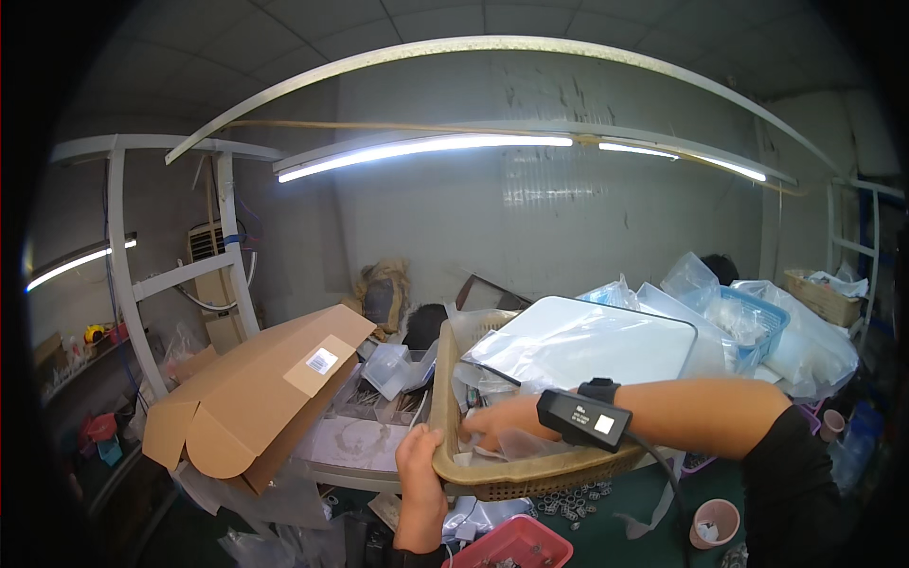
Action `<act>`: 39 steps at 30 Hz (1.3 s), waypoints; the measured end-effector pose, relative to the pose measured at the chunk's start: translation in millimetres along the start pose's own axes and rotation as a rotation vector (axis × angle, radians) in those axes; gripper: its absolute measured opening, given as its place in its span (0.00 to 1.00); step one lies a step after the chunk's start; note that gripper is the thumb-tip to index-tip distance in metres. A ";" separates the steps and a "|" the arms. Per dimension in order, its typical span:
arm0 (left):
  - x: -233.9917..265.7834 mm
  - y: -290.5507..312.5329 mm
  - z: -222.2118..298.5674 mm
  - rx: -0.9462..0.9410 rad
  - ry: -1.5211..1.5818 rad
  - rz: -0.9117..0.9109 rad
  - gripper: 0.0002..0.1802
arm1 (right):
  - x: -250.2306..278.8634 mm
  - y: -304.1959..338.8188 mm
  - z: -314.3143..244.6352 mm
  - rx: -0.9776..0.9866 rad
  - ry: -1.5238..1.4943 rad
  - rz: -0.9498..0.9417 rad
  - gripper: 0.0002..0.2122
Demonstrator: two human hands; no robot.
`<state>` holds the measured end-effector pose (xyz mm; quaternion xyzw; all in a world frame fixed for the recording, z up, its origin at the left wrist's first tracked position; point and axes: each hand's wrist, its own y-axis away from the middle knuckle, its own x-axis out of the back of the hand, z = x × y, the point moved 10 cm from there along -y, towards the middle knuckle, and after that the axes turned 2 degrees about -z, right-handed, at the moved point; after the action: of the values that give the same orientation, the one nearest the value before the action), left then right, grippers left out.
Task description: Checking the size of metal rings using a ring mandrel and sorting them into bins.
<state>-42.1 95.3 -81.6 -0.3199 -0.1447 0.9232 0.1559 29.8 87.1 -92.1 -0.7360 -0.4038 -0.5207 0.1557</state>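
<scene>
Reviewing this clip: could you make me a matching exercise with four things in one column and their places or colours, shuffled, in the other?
1. Left hand
2. Right hand
3. Cardboard box
4. Blue basket

A. Brown, left of both hands
B. Inside the tan basket
C. Right of the tan basket
D. At the tan basket's rim

Pairs: 1-D, 2-B, 3-A, 4-C

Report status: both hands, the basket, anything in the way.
Left hand holding basket at near left corner. Right hand inside it, grip unclear. White panel across basket's far side.
</scene>
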 end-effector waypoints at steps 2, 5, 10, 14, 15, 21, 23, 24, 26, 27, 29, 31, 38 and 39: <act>0.7 1.0 -0.5 0.011 -0.002 -0.013 0.07 | -1.8 1.9 -11.0 0.108 0.181 -0.062 0.19; 1.7 -1.0 -2.1 -0.005 0.027 -0.018 0.06 | 6.0 4.3 -24.8 0.086 0.188 -0.051 0.19; -4.4 -1.7 -4.7 -0.008 0.040 -0.026 0.07 | 13.6 -8.2 10.4 -0.284 0.375 0.321 0.23; 1.4 -6.5 -4.8 0.002 0.030 -0.036 0.08 | 10.7 -11.3 6.5 -0.205 0.076 0.052 0.21; 4.2 -6.7 -3.7 -0.001 0.025 -0.031 0.08 | 16.2 0.4 -26.2 -0.308 0.043 -0.094 0.22; -1.2 -7.0 -3.8 -0.007 0.032 -0.029 0.09 | 19.2 8.0 -34.6 -0.230 0.081 -0.102 0.27; -0.7 -5.8 -2.9 -0.006 0.024 -0.026 0.09 | 15.6 5.2 -24.0 -0.335 0.060 -0.163 0.26; -1.2 -4.7 -2.6 -0.005 0.024 -0.026 0.09 | 11.8 5.9 -16.7 -0.436 0.046 -0.220 0.25; -0.6 -3.2 -5.0 0.030 0.023 -0.014 0.09 | 8.8 5.2 -10.5 -0.493 0.056 -0.212 0.23; -1.1 -3.3 -5.0 0.028 0.020 -0.020 0.09 | 3.3 0.8 -7.1 -0.460 0.088 -0.265 0.23; 1.9 -4.5 -5.3 0.013 0.035 -0.034 0.09 | 6.3 -2.6 -9.9 -0.408 0.160 -0.245 0.22; -2.2 -3.7 -3.7 0.010 0.027 -0.045 0.09 | 20.0 10.2 -21.3 -0.473 0.035 -0.181 0.22; -0.5 -1.7 -2.7 0.022 0.016 0.002 0.09 | 1.1 14.8 -15.7 -0.437 -0.196 -0.297 0.17; 0.3 -2.4 -3.2 0.020 0.012 -0.001 0.09 | -1.2 11.1 -15.5 -0.410 -0.164 -0.316 0.16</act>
<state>-39.8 98.2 -83.4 -0.3238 -0.1349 0.9226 0.1605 28.1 69.6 -84.7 -0.7196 -0.4108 -0.5483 -0.1130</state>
